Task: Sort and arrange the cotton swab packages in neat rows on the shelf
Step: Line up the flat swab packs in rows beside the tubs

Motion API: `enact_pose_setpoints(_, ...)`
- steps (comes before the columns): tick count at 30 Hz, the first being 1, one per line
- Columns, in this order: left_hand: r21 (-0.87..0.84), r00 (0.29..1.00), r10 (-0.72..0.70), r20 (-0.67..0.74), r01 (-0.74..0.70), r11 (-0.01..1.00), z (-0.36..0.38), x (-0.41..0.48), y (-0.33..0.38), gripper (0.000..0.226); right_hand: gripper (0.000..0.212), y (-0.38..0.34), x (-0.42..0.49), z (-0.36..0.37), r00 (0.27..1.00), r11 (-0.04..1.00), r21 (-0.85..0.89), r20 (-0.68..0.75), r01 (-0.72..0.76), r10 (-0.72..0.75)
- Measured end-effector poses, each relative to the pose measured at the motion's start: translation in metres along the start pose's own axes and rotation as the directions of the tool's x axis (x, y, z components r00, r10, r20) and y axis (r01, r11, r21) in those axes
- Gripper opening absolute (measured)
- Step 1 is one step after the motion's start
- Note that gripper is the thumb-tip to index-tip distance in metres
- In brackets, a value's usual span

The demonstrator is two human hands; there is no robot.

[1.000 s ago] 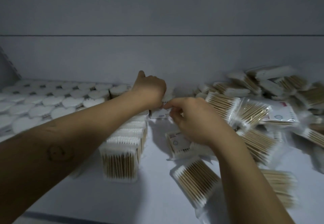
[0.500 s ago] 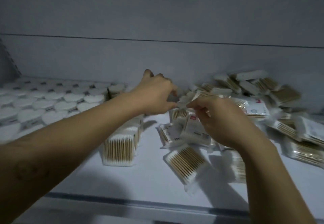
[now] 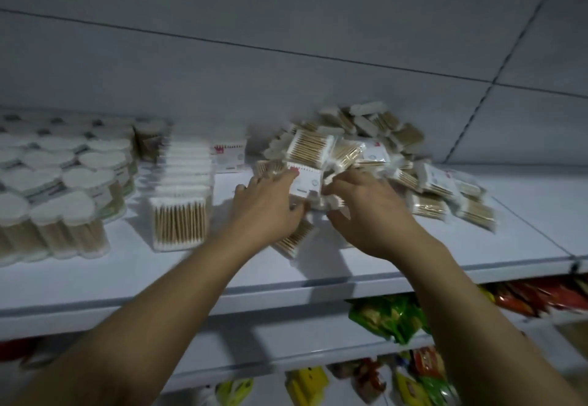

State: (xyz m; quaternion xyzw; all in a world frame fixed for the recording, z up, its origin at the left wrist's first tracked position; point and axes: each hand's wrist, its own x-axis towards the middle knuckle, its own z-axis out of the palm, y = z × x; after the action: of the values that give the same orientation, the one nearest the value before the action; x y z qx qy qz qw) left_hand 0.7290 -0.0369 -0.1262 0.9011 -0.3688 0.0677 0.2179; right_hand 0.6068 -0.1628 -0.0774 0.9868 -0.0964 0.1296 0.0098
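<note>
A neat row of upright cotton swab packages [image 3: 180,202] runs front to back on the white shelf [image 3: 286,281]. One more package [image 3: 230,157] stands at the back, right of that row. A loose pile of packages [image 3: 375,151] covers the shelf's right half. At the pile's front edge my left hand [image 3: 267,214] grips a white-labelled package [image 3: 308,180], fingers on top and thumb underneath. My right hand [image 3: 366,211] curls its fingers round the same bunch of packages from the right. A flat package [image 3: 294,241] lies partly under my left hand.
Round clear tubs of swabs with white lids [image 3: 63,189] fill the shelf's left side. The grey back wall stands close behind the pile. Lower shelves hold green snack bags [image 3: 388,316] and red ones [image 3: 534,297].
Both hands have left the back of the row and come to the pile's front edge. One package now stands at the back by the row. The view has pulled back, showing lower shelves.
</note>
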Motion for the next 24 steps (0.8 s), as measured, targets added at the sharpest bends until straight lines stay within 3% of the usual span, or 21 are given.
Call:
enact_pose_setpoints(10,-0.152,0.929,-0.308,-0.204,0.281,0.948,0.013,0.009,0.015,0.044,0.038,0.021,0.006,0.012,0.995,0.992,0.08,-0.043,0.094,-0.091)
enact_pose_setpoints(12,-0.256,0.898,-0.363,-0.248,0.301,0.919,0.003,0.012,0.02,0.043,0.037,0.026,0.018,0.012,0.987,0.983,0.111,-0.082,0.146,-0.137)
enact_pose_setpoints(16,-0.552,0.814,-0.439,-0.381,0.181,0.814,-0.02,0.012,0.028,0.036,0.046,0.039,0.046,0.005,0.97,0.941,0.264,-0.174,0.213,-0.171)
enact_pose_setpoints(20,-0.775,0.738,-0.52,-0.43,-0.006,0.632,-0.019,0.004,0.041,0.029,0.056,0.047,0.085,-0.009,0.945,0.879,0.364,-0.225,0.307,-0.237)
enact_pose_setpoints(24,-0.771,0.646,-0.585,-0.491,-0.008,0.637,0.005,-0.005,0.044,0.03,0.023,0.034,0.122,-0.018,0.925,0.867,0.325,-0.153,0.379,-0.347)
